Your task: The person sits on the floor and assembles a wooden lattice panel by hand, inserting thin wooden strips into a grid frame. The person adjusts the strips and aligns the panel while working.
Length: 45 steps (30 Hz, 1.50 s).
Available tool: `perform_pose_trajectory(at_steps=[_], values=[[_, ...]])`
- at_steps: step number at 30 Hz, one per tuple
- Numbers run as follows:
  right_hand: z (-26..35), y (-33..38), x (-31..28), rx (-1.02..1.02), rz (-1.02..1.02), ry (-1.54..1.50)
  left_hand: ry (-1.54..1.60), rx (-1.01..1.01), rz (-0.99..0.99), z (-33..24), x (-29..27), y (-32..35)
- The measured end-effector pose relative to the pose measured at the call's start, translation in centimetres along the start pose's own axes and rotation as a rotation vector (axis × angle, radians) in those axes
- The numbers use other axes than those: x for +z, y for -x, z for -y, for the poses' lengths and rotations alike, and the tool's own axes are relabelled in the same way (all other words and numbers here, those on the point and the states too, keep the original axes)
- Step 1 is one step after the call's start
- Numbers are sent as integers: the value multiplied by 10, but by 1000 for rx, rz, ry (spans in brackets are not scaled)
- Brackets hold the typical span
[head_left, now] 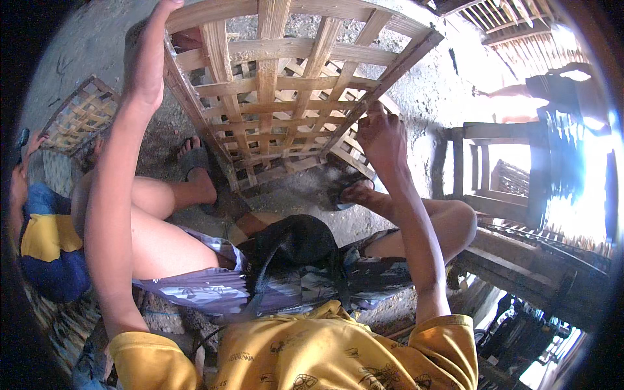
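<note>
A large open-weave bamboo crate stands tilted on the ground between my feet. My left hand is raised high and lies flat against the crate's upper left corner edge, fingers extended along it. My right hand pinches a bamboo strip at the crate's lower right edge, fingers closed on it. My feet in sandals rest on the ground on either side of the crate's base. A black bag lies in my lap.
A second woven bamboo panel lies on the ground at the left. Another person in a blue and yellow shirt sits at my left. A wooden stool frame and planks stand at the right.
</note>
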State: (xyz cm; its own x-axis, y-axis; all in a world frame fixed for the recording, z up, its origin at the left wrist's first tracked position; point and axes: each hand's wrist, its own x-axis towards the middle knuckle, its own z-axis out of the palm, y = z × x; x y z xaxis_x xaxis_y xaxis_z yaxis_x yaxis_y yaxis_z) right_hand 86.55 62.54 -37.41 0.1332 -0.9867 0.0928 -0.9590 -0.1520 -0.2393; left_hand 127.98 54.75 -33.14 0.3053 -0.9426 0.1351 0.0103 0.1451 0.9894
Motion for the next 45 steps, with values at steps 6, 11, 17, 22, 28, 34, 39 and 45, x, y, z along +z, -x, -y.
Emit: perform_pose_trajectory(at_steps=[6,11,17,22,28,34,39,45], values=[[-4,-2,16,-28,144,-39,-48,75,-13,-2,3,0],[-14,-2,34,59,212,-8,-62,127,-21,-5,8,2],[-32,16,59,64,342,-134,-33,-128,38,-9,-6,-7],[-34,27,50,37,305,-72,-75,77,32,3,-5,-5],[-7,15,28,119,305,35,-45,38,-151,-23,23,16],[-23,19,46,114,292,12,12,-45,-297,-45,51,27],[-38,3,40,144,501,45,-81,-84,-156,-47,37,23],[-15,6,22,-21,288,-100,-91,-35,-105,-79,50,50]])
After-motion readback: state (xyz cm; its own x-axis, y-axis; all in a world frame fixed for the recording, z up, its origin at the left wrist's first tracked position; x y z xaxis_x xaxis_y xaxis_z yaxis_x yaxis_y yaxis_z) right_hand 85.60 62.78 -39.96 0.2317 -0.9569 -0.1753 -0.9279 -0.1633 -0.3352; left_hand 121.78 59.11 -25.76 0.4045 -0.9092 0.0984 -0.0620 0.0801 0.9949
